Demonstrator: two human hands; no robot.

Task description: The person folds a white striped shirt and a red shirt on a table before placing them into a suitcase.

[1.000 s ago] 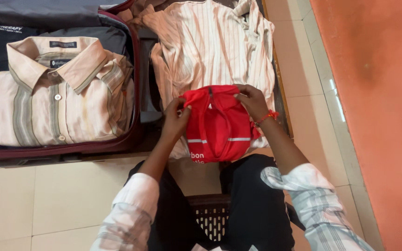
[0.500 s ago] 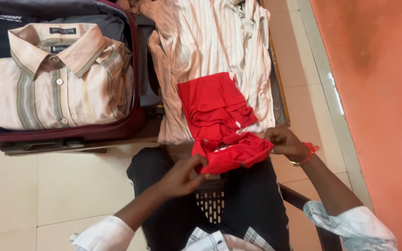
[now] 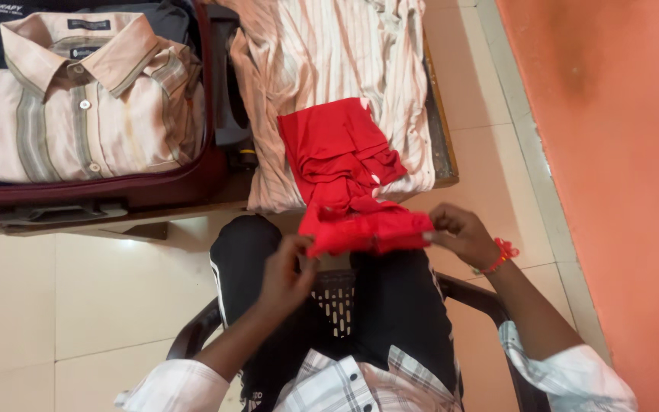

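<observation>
Head view: red garment (image 3: 348, 183) draped from striped shirt (image 3: 329, 69) at 12 o'clock toward lap; left hand (image 3: 287, 275) and right hand (image 3: 459, 236) pinching hem corners. Mid-fold; next, probably level edges, fold upward.

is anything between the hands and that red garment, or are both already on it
Nothing visible stands between them. The left hand pinches the near-left edge of the red garment and the right hand pinches its near-right edge, holding that end up above the lap. The far end of the garment lies on the striped shirt.
</observation>
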